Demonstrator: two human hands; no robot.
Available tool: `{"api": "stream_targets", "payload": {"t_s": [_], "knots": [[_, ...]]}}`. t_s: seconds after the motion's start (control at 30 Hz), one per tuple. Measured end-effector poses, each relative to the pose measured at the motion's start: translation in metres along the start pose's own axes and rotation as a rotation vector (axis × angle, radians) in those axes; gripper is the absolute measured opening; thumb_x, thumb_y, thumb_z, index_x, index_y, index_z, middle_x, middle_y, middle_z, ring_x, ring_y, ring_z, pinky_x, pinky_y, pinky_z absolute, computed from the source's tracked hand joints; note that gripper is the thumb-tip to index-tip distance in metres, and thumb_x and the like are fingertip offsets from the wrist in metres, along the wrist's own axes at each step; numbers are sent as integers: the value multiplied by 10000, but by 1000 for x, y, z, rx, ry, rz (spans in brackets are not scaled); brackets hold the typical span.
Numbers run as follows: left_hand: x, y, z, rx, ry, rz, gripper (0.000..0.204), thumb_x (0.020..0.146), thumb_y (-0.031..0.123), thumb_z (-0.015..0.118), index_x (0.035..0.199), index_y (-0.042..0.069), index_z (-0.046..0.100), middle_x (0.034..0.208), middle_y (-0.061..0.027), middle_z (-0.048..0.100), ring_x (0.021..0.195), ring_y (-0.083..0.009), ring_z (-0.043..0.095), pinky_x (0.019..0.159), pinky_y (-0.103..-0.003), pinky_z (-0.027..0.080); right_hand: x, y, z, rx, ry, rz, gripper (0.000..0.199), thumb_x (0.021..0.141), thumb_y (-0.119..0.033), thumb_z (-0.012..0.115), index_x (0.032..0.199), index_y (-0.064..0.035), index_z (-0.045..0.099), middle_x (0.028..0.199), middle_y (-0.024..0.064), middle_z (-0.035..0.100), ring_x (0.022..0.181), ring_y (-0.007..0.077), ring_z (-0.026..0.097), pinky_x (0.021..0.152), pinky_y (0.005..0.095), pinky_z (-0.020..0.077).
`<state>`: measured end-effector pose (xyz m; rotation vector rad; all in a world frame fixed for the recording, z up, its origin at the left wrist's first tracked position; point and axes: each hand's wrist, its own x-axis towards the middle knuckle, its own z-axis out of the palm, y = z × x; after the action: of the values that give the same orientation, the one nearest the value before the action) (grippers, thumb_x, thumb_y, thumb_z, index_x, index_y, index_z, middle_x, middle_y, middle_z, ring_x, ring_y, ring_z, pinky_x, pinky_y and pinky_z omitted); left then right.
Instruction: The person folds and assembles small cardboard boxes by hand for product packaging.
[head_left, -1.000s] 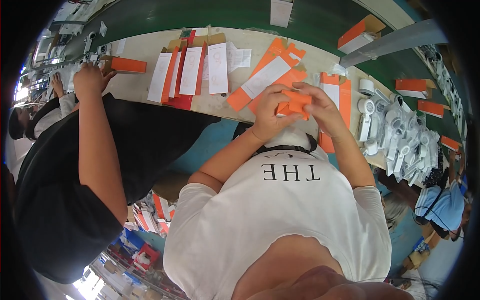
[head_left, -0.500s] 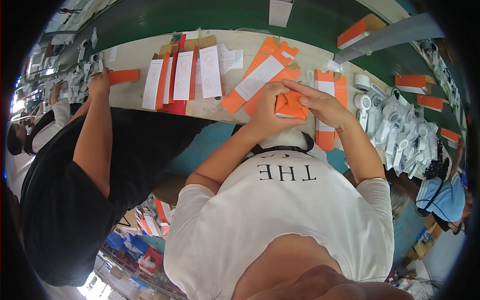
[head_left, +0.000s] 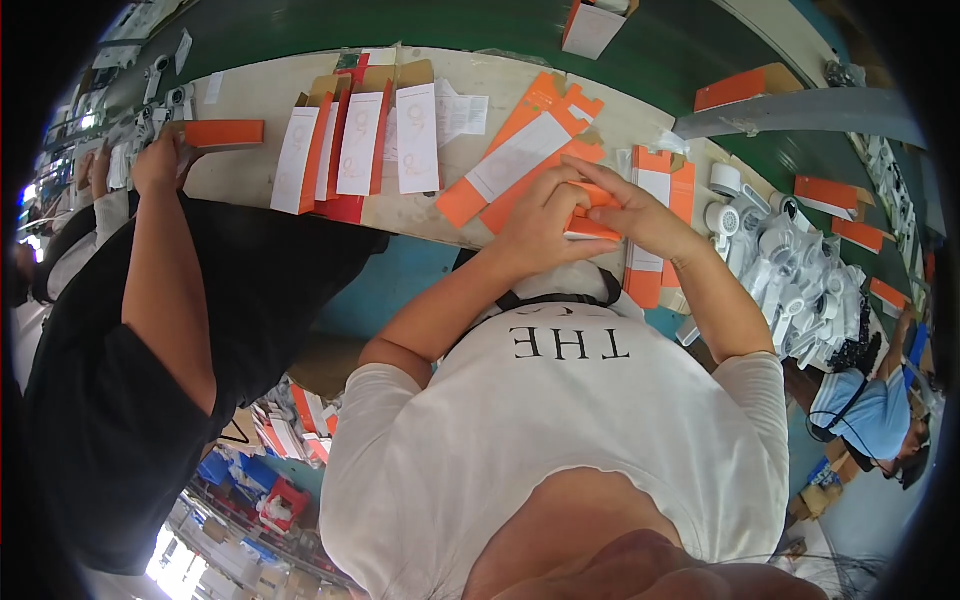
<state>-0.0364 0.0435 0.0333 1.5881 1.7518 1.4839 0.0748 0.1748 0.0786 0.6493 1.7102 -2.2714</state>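
In front of my chest I hold an orange and white carton (head_left: pixel 592 229) with one end toward me. My left hand (head_left: pixel 540 222) wraps around its left side, fingers bent over the top. My right hand (head_left: pixel 645 218) closes on it from the right, with the thumb at the orange end flaps. The fingers partly cover that end. Just beyond my left hand, flat orange and white cartons (head_left: pixel 517 157) lie overlapping. To the right of my right hand lies another stack of flat cartons (head_left: pixel 648 222).
Several open cartons (head_left: pixel 362 140) stand left of centre beside paper sheets (head_left: pixel 462 116). Bagged white handheld devices (head_left: pixel 790 270) are heaped at right. A green conveyor (head_left: pixel 440 28) carries cartons behind a grey metal bar (head_left: pixel 800 114). At left, a co-worker's hand (head_left: pixel 158 165) holds an orange carton (head_left: pixel 222 133).
My right thumb has shifted inward over the carton's end, and the flaps look changed. A carton on the conveyor has moved right. The co-worker's hand and carton have moved left.
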Motion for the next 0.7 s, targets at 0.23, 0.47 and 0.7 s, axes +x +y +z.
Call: {"api": "stream_targets", "payload": {"t_s": [0.23, 0.47, 0.7], "knots": [[5, 4, 4, -39, 86, 49, 550, 566, 225, 814, 995, 40, 523, 1039, -119, 485, 962, -273, 499, 784, -350, 451, 4, 0, 13, 454, 115, -158, 543, 921, -300, 412, 1381, -61, 250, 1418, 57, 270, 1288, 199, 279, 1046, 326, 253], [24, -19, -38, -329, 592, -288, 331, 681, 64, 683, 985, 15, 561, 1030, -105, 535, 981, -209, 501, 881, -315, 386, 42, 11, -89, 449, 921, -646, 424, 945, -313, 354, 1240, -13, 405, 1268, 136, 441, 1189, 249, 417, 1007, 369, 320], [32, -24, -86, -121, 75, -412, 466, 734, 127, 662, 1182, 96, 541, 915, -88, 504, 889, -211, 507, 801, -294, 403, 183, 27, -248, 322, 1439, -542, 264, 892, -146, 445, 1129, -43, 496, 1090, 72, 544, 929, 177, 544, 809, 301, 440]]}}
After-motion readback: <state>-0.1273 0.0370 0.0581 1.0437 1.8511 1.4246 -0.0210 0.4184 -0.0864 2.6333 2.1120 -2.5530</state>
